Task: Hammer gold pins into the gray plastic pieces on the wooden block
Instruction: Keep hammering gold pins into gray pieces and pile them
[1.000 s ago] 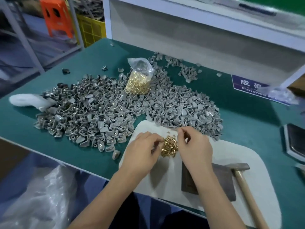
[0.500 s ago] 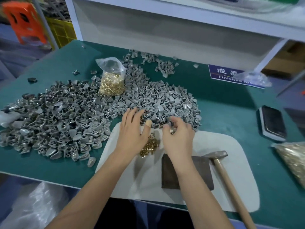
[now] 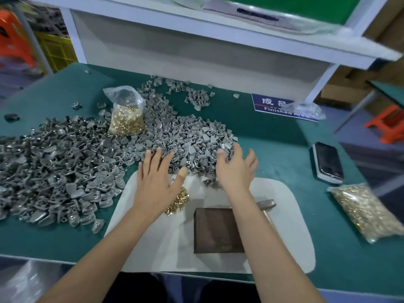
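Reaching with both hands into the near edge of the heap of gray plastic pieces [image 3: 91,162] spread across the green table [image 3: 273,136]. Left hand [image 3: 156,178] lying flat, fingers straight and spread, fingertips touching the pieces, gripping nothing; thumb tip wrapped in a tan bandage. Right hand [image 3: 237,169] resting on the heap too, fingers loosely extended among the pieces, thumb out to the right, nothing pinched as far as visible. Lying on the white mat [image 3: 290,226] just below the left thumb: a small loose pile of gold pins [image 3: 178,201]. Sitting bare on the mat, near the right forearm: the dark wooden block [image 3: 215,230]. Showing just right of that forearm: the hammer [image 3: 265,203], its metal head on the mat, handle mostly hidden. Standing upright in the heap at the far side: a clear bag of gold pins [image 3: 126,119]. Lying at the table's right edge: a second, fuller bag of pins [image 3: 365,212], with a phone [image 3: 328,162] beyond it. Fixed farther back: a blue sign [image 3: 275,104].
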Available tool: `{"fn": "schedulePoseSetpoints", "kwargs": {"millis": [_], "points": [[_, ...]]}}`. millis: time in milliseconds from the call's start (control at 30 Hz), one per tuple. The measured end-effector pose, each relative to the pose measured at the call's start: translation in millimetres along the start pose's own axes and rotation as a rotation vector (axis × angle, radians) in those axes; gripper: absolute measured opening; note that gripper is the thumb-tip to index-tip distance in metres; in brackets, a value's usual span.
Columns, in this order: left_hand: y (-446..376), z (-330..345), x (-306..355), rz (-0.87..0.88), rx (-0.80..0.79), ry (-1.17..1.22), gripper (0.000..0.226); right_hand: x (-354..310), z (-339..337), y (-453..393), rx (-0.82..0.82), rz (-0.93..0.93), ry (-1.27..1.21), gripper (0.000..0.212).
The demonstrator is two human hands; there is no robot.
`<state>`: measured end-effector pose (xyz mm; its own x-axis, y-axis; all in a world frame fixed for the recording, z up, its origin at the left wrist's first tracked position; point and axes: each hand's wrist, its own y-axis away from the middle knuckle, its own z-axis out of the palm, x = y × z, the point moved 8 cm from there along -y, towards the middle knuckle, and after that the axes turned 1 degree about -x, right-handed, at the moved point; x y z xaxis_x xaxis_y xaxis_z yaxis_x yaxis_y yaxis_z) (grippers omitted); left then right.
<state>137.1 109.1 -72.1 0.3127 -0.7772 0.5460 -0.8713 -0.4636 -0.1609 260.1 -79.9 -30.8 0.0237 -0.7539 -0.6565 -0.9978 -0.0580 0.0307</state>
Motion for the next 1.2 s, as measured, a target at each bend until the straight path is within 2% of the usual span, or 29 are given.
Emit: {"fn": "schedulePoseSetpoints", "kwargs": {"millis": [100,300,467,733,833,933,1000,1067,1133,1200], "points": [[0.1,2.9,-0.4,0.001,-0.020,-0.004,0.080,-3.0,14.9,-7.5,-0.071,-0.089,0.080,0.058],[3.5,-0.4,9.4,0.058,-0.043,-0.017,0.071,-9.1,36.8,-5.2,-0.247,-0.256,0.157,0.044],[5.6,-3.9,13.6,0.116,-0.049,0.039,0.058,-4.7,40.5,8.7,-0.372,-0.332,0.215,0.049],[6.2,-3.1,17.4,0.223,-0.034,0.114,0.052,1.0,18.3,31.5,-0.390,-0.350,0.072,0.047],[7.8,-2.8,21.9,0.293,-0.045,0.167,0.055,-1.8,10.3,47.3,-0.336,-0.372,-0.022,0.051],[9.9,-3.4,28.3,0.353,-0.035,0.112,0.056,-0.8,-4.7,61.6,-0.100,-0.385,-0.011,0.050],[9.9,-6.3,27.7,0.347,0.007,0.109,0.050,6.8,-15.1,64.9,0.053,-0.313,0.065,0.042],[8.1,-9.5,19.8,0.255,0.044,0.199,0.043,15.3,-20.1,65.5,0.107,-0.232,0.067,0.030],[4.3,-11.6,4.6,0.080,0.061,0.355,0.043,19.6,-19.4,65.7,0.100,-0.189,0.074,0.018],[3.5,-17.4,-5.8,-0.016,0.116,0.416,0.037,20.2,-16.7,66.5,0.077,-0.159,0.134,0.014]]}}
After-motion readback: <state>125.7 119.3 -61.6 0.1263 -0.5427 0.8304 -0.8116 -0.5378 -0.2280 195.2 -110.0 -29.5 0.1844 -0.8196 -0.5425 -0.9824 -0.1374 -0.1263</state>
